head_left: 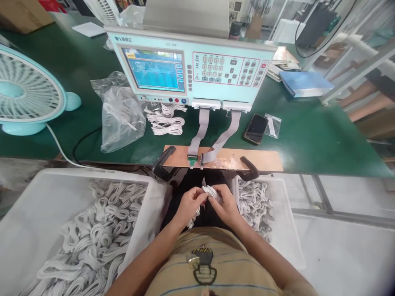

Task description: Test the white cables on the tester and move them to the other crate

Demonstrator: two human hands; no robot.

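Keeping finger pressure light should hold the loops aligned, with left hand (191,202) pinching the white cable bundle (211,191) at its 9 o'clock side and right hand (226,202) at its 3, bundle at 6 o'clock from the tester (189,70), off the counter (311,139).

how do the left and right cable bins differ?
Size in view: the left bin fills far more of the picture than the right bin.
Framing: the left bin runs off the picture's edge; the right bin's near side is partly hidden by the right arm.
Load: cables lie toward the left bin's right side, but toward the right bin's left side.
Shared: both are whitish and hold many pale cables.
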